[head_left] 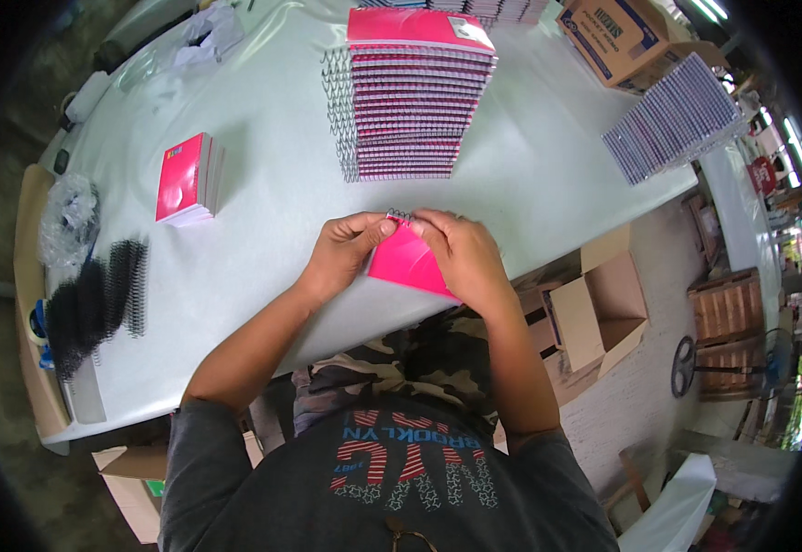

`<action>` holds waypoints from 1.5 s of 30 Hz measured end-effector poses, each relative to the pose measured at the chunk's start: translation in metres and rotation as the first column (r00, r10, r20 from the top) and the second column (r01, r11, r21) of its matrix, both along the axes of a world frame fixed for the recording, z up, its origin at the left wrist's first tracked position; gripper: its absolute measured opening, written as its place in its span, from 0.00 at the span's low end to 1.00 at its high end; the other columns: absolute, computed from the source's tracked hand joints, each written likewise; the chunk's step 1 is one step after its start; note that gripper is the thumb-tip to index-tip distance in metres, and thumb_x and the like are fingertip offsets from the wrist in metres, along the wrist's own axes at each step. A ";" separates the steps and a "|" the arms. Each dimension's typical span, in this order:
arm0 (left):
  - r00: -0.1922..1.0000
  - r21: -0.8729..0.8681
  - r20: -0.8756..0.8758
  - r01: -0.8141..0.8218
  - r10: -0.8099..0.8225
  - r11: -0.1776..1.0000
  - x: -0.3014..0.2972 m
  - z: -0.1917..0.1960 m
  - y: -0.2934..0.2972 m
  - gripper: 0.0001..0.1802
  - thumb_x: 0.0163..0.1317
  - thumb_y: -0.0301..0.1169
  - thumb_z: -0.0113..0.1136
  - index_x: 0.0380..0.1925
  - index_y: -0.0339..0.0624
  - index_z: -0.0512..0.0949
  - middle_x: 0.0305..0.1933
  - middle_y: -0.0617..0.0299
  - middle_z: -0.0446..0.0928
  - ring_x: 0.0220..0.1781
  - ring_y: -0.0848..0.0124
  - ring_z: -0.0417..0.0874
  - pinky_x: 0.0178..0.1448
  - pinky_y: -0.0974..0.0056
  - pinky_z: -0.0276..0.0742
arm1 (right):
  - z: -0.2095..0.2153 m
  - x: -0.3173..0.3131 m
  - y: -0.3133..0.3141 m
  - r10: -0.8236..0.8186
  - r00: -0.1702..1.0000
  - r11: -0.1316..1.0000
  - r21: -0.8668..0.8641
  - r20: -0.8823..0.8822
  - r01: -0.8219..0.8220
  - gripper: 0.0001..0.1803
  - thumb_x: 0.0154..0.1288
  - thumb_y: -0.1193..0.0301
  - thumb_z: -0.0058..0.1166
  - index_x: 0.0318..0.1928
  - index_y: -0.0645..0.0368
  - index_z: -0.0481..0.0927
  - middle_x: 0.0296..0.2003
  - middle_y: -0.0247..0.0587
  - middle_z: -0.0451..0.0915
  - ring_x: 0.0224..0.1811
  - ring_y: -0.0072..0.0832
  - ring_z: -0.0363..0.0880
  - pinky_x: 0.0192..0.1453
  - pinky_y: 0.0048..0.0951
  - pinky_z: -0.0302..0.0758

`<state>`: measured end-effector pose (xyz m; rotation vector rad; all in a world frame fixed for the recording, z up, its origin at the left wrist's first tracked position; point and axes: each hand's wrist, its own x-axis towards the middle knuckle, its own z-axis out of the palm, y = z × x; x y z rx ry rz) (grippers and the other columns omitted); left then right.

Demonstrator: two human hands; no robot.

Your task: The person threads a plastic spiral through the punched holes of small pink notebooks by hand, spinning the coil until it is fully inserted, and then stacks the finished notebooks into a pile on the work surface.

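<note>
Head view, centre: left hand and right hand both pinch the pink notebook near its wire coil; uneven pressure could, I reckon, bend the wire.

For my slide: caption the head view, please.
Left hand and right hand hold a pink rectangular notebook at its dark coil, near a tall stack of pink coil-bound notebooks.

Strip lights glare upper right; the curved rim blackens.
</note>
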<state>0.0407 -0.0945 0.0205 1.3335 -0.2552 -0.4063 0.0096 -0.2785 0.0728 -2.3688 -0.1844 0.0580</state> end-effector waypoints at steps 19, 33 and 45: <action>0.997 -0.199 -0.077 -0.017 0.001 0.980 0.004 -0.006 0.014 0.10 0.64 0.30 0.56 0.44 0.39 0.79 0.40 0.63 0.81 0.41 0.80 0.78 0.48 0.72 0.75 | -0.016 0.006 0.027 -0.057 0.991 0.727 0.675 -0.123 0.126 0.09 0.57 0.77 0.60 0.38 0.70 0.80 0.29 0.37 0.82 0.29 0.17 0.77 0.35 0.20 0.74; 0.979 -0.242 0.133 0.181 -0.152 0.953 0.007 -0.011 0.027 0.09 0.53 0.14 0.56 0.30 0.40 0.74 0.32 0.67 0.77 0.37 0.81 0.76 0.43 0.73 0.73 | -0.007 -0.011 0.034 0.003 0.998 0.900 0.434 0.055 -0.027 0.06 0.54 0.80 0.60 0.34 0.67 0.81 0.30 0.40 0.81 0.30 0.23 0.80 0.36 0.23 0.75; 0.830 -0.067 0.557 0.022 0.019 0.998 -0.038 0.090 -0.004 0.14 0.57 0.32 0.60 0.41 0.36 0.77 0.43 0.58 0.74 0.47 0.68 0.72 0.52 0.65 0.67 | -0.058 0.004 0.011 -0.130 0.982 0.828 0.529 -0.139 0.184 0.11 0.56 0.73 0.61 0.38 0.65 0.78 0.27 0.37 0.79 0.28 0.20 0.75 0.36 0.23 0.73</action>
